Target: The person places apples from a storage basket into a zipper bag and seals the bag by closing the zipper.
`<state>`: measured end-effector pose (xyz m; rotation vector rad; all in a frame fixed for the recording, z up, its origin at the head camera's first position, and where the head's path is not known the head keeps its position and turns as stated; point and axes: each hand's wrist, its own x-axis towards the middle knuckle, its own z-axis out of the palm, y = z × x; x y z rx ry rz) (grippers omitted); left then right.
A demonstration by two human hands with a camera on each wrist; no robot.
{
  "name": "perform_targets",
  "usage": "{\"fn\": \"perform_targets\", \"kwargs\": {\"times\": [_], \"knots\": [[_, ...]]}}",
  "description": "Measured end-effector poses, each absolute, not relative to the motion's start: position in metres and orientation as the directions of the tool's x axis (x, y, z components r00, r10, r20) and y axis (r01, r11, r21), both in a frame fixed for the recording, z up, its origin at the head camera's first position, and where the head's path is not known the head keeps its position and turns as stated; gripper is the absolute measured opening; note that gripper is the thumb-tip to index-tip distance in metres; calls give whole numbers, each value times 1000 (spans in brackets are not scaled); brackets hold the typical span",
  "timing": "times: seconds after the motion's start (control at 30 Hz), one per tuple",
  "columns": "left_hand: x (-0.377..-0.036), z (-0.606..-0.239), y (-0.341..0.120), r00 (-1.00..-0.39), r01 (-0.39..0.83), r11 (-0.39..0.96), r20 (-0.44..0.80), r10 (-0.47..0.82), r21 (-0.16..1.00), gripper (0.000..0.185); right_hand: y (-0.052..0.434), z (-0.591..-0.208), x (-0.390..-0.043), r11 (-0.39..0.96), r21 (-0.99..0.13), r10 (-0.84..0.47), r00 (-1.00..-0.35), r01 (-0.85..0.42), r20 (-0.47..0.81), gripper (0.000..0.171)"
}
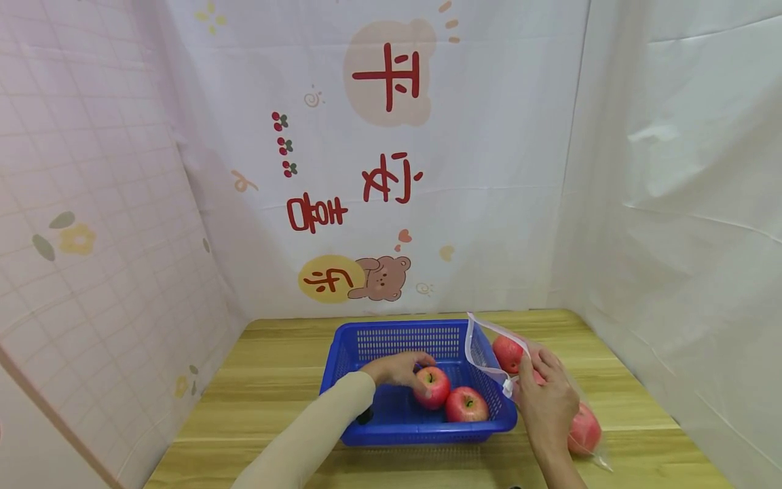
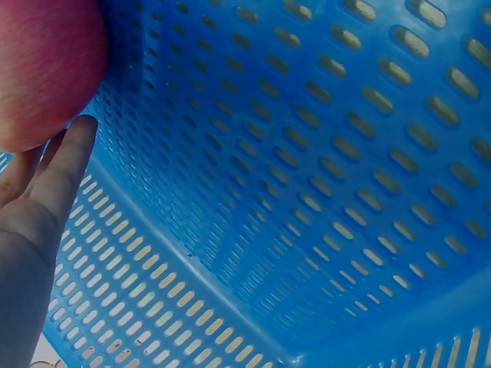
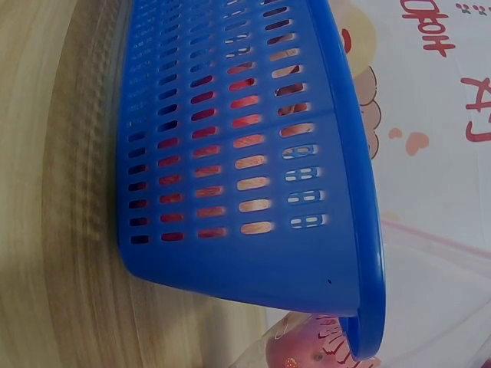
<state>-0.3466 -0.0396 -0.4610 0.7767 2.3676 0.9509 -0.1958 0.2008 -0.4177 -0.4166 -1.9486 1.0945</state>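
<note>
My left hand (image 1: 400, 369) reaches into a blue perforated plastic basket (image 1: 427, 429) and grips a red apple (image 1: 435, 390). In the left wrist view, fingertips lie along the underside of that apple (image 2: 46, 69). A second apple (image 1: 467, 405) sits just right of it in the basket. My right hand (image 1: 548, 401) pinches the edge of a clear zip bag (image 1: 482, 360) by the basket's right side, its mouth spread and tilted toward the basket. Inside the bag are several apples, one near its mouth (image 1: 508, 353) and another at its bottom (image 1: 584, 429).
The basket stands on a wood-grain table (image 1: 263, 380). White printed cloth (image 1: 489, 170) hangs behind the table and along both sides. In the right wrist view, the basket's outer wall (image 3: 291, 264) fills the middle, with bagged fruit below its rim.
</note>
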Motion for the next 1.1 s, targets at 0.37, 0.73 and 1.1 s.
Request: {"fn": "perform_targets", "kwargs": {"times": [0.37,0.73,1.1], "knots": [[-343,-461,-40,-717,349,610,-216,662,711,59,199,-417,-195,572,-813,619,-591,-112,517,37],[-342,-461,-39,-760,371,625,-162,629,687,55,199,-417,-195,569,-817,615,-611,-93,499,38],[-349,-444,-49,-793,341,598,-119,597,725,54,198,-418,-196,573,-815,614,-612,-89,498,37]]}}
